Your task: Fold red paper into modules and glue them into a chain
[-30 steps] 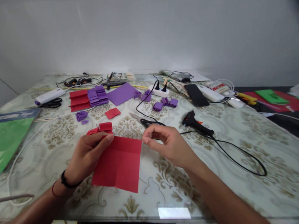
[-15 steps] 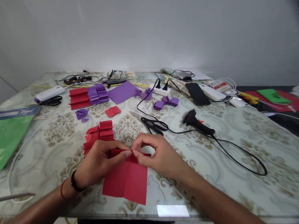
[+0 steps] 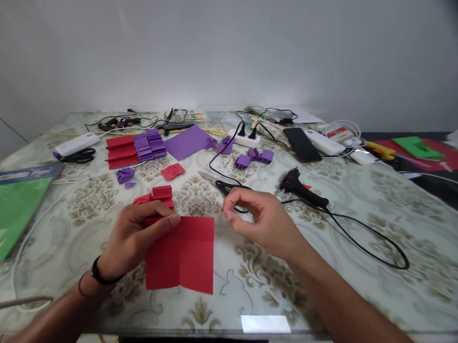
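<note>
My left hand (image 3: 140,235) pinches the upper edge of a red sheet of paper (image 3: 195,260) between thumb and fingers. Crease lines cross the sheet, and it tilts up over the tabletop. Apart from it on the right, my right hand (image 3: 264,223) curls into a ring with thumb and fingertips pressed together. Whether anything tiny sits in that pinch I cannot make out. Folded red paper pieces (image 3: 162,193) lie just beyond my left hand, partly covered by it. Past my right fingers are black-handled scissors (image 3: 225,186), their handles partly hidden.
A black glue gun (image 3: 302,188) with a looping cord rests at right. Farther back are folded purple pieces (image 3: 253,157), a purple sheet (image 3: 189,141), a power strip (image 3: 246,138) and a phone (image 3: 302,144). A green paper pack (image 3: 16,208) lies at far left.
My right hand has let go of the red paper's edge and moved right. My left hand has shifted left with the sheet, which now shows more fully.
</note>
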